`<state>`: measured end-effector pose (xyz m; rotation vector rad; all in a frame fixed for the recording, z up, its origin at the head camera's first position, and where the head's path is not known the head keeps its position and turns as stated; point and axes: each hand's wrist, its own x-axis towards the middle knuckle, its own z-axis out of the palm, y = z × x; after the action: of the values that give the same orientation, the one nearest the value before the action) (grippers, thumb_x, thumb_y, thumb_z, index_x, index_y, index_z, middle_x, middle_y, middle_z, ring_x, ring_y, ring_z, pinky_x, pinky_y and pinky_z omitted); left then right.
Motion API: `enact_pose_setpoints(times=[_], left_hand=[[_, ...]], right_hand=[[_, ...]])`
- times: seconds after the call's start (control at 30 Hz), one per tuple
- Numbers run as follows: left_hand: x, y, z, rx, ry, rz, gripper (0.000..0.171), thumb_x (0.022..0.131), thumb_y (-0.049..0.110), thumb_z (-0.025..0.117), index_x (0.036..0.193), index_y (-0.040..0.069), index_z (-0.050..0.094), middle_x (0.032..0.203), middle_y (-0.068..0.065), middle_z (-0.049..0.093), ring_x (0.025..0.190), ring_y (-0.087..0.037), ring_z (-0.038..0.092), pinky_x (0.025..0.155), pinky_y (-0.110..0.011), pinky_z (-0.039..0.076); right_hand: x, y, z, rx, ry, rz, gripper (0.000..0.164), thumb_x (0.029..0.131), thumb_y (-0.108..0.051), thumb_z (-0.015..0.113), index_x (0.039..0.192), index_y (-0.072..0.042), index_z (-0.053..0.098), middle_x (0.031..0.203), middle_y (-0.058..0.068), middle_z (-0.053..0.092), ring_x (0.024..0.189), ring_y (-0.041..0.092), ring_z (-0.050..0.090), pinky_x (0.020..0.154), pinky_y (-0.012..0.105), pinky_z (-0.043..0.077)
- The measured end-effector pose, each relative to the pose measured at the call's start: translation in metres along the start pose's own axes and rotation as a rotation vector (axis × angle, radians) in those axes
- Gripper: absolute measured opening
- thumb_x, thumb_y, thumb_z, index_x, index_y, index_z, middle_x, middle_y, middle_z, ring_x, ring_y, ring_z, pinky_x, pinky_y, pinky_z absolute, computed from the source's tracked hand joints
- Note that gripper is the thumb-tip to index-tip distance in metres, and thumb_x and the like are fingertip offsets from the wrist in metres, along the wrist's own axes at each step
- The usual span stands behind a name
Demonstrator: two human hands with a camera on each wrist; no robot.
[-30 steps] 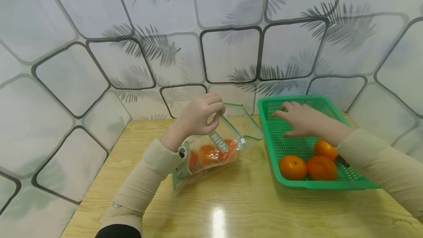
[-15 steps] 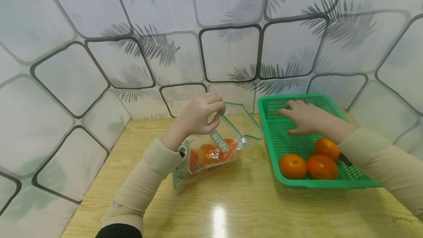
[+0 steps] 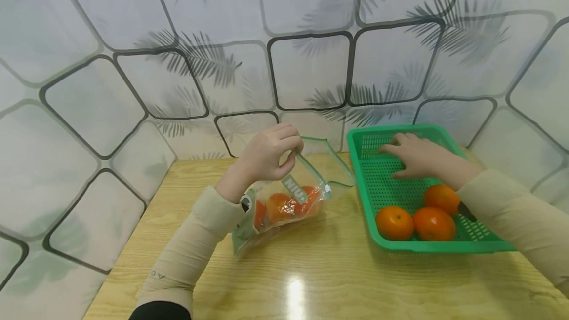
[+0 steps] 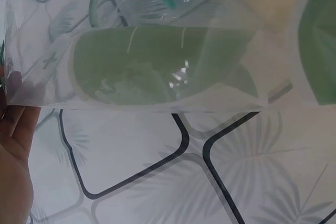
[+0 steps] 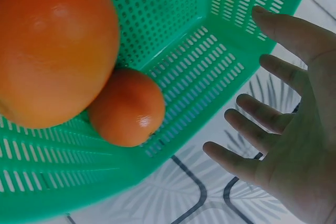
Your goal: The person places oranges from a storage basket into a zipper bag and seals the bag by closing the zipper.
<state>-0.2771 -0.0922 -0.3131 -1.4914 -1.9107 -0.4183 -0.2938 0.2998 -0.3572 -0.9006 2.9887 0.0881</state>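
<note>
My left hand (image 3: 271,152) pinches the upper edge of a clear zip bag (image 3: 294,187) with a green seal line. The bag leans on the table, its mouth gaping toward the right, with several oranges (image 3: 280,207) inside. In the left wrist view, the fingers (image 4: 23,129) hold the clear film at the left side. Over a green plastic basket (image 3: 361,196) hovers my right hand (image 3: 418,156), fingers spread and holding nothing. Below it, 3 oranges (image 3: 394,223) lie at the basket's near end. The right wrist view shows the palm (image 5: 304,150) beside the basket rim.
A light wooden table (image 3: 266,280) carries both bag and basket. Behind and to the left rises a patterned wall covering (image 3: 311,73) with leaf prints. The basket's far corner stands close to that wall. A small dark object (image 3: 467,212) shows by the right sleeve.
My right hand has drifted slightly right over the basket, its fingers still spread. The left hand and the bag have stayed in place.
</note>
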Motion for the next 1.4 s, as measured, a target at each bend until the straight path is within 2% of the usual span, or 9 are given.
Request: enact_pose_setpoints(times=[0.33, 0.5, 0.67, 0.97, 1.4], left_hand=[[-0.002, -0.001, 0.0, 0.008, -0.002, 0.0, 0.012, 0.084, -0.001, 0.059, 0.087, 0.008, 0.066, 0.084, -0.006, 0.064, 0.078, -0.022, 0.056, 0.07, -0.034, 0.051], [-0.003, 0.0, 0.0, 0.005, -0.006, 0.004, 0.012, 0.085, -0.001, 0.059, 0.088, 0.008, 0.066, 0.085, -0.006, 0.064, 0.077, -0.021, 0.055, 0.069, -0.034, 0.05], [-0.003, 0.0, 0.0, 0.004, -0.009, 0.001, 0.012, 0.085, -0.002, 0.059, 0.088, 0.008, 0.066, 0.085, -0.005, 0.063, 0.077, -0.021, 0.054, 0.07, -0.034, 0.049], [-0.005, 0.001, -0.001, 0.004, -0.014, -0.007, 0.012, 0.085, -0.001, 0.059, 0.088, 0.008, 0.066, 0.085, -0.005, 0.063, 0.078, -0.021, 0.053, 0.069, -0.034, 0.049], [-0.005, 0.002, -0.003, 0.004, -0.016, -0.005, 0.011, 0.085, 0.0, 0.06, 0.088, 0.009, 0.066, 0.085, -0.005, 0.063, 0.078, -0.021, 0.054, 0.068, -0.033, 0.049]], right_hand=[[-0.001, 0.017, 0.008, 0.039, -0.007, 0.046, 0.067, 0.082, -0.026, 0.089, 0.142, -0.011, 0.062, 0.129, 0.028, 0.058, 0.11, 0.045, 0.06, 0.071, 0.055, 0.057], [-0.002, 0.022, 0.012, 0.055, -0.015, 0.066, 0.066, 0.082, -0.024, 0.089, 0.141, -0.01, 0.063, 0.13, 0.03, 0.057, 0.114, 0.049, 0.059, 0.073, 0.06, 0.058], [-0.003, 0.029, 0.016, 0.063, -0.017, 0.086, 0.067, 0.083, -0.024, 0.088, 0.143, -0.008, 0.062, 0.133, 0.035, 0.055, 0.119, 0.054, 0.057, 0.081, 0.066, 0.057], [-0.005, 0.048, 0.024, 0.09, -0.015, 0.097, 0.07, 0.082, -0.021, 0.086, 0.143, 0.001, 0.059, 0.135, 0.044, 0.05, 0.124, 0.065, 0.051, 0.095, 0.076, 0.048], [-0.01, 0.068, 0.037, 0.109, 0.018, 0.137, 0.067, 0.081, -0.019, 0.085, 0.138, 0.003, 0.058, 0.127, 0.046, 0.049, 0.117, 0.065, 0.052, 0.094, 0.078, 0.047]])
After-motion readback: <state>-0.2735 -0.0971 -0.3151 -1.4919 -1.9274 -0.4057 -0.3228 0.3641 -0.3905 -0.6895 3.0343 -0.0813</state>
